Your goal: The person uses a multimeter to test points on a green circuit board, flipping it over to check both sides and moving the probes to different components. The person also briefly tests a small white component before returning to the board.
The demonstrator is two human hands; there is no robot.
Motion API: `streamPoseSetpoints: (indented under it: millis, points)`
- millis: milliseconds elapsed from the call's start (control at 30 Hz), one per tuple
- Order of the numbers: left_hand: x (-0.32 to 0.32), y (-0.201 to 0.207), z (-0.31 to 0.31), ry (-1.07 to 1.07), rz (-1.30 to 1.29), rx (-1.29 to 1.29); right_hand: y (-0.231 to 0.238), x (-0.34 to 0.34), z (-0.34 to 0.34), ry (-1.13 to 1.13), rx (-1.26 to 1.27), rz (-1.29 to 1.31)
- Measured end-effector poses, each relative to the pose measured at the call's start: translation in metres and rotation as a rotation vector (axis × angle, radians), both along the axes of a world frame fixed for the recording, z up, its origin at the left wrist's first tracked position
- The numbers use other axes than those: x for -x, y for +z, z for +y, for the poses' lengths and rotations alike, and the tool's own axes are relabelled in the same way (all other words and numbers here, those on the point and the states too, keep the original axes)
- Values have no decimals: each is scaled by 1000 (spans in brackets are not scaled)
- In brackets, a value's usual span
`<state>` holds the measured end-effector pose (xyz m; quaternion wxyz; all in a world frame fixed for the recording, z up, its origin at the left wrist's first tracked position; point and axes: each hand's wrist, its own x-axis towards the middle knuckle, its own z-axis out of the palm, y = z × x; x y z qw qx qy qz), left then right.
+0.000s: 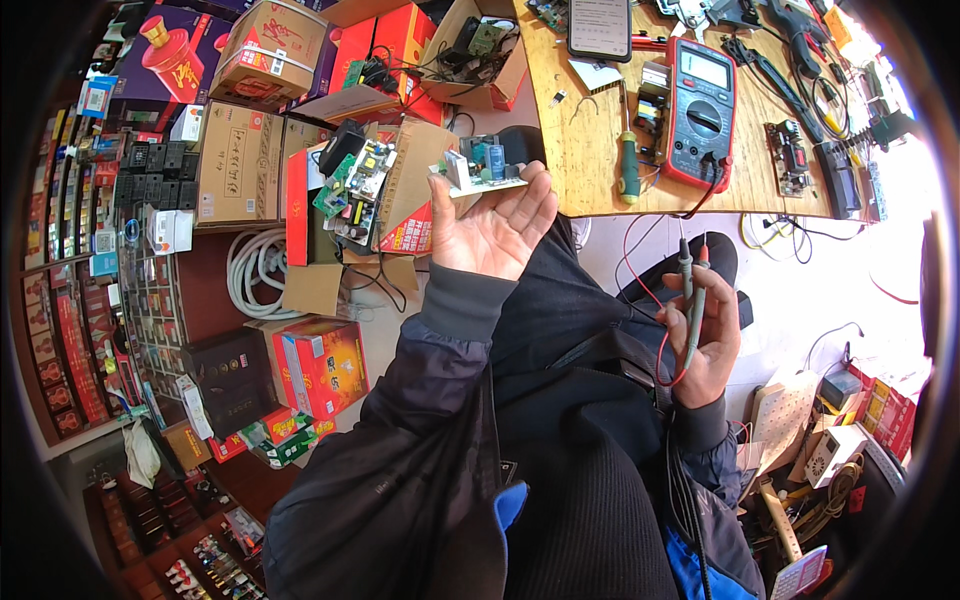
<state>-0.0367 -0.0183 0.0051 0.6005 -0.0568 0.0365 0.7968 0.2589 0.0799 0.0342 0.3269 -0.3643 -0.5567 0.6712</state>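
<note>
My left hand [490, 232], palm up, grips a small circuit board [484, 164] by its edges between thumb and fingers. Blue cylindrical parts and a pale block stand on top of the board. Lower and to the right, my right hand [708, 345] is closed around a pair of test probes [694, 300], their tips pointing up and apart from the board. Red and dark leads loop from the probes toward a red and grey multimeter [700, 112] lying on the wooden bench, its display lit but unreadable here.
On the wooden bench [590, 150] lie a green-handled screwdriver [628, 165], a phone [600, 28] and another board [790, 158]. An open carton with circuit boards [358, 190] stands left of my left hand. Coiled white cable [258, 272] and a red box [320, 368] sit below it.
</note>
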Motion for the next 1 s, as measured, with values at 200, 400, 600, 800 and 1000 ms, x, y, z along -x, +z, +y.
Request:
streamPoseSetpoints:
  millis: [200,400,600,800,1000]
  points:
    - [-2,4,1,30,-28,61,0,0,-1,-11,10,1]
    - [-6,9,4,118,48,262,-1,0,-1,-14,4,-3]
    - [-6,7,2,111,78,315,-2,0,-2,-15,9,5]
    - [-3,2,0,27,62,181,-1,1,-2,-16,10,5]
    - [-4,2,-1,1,92,146,1,2,-2,-15,9,-5]
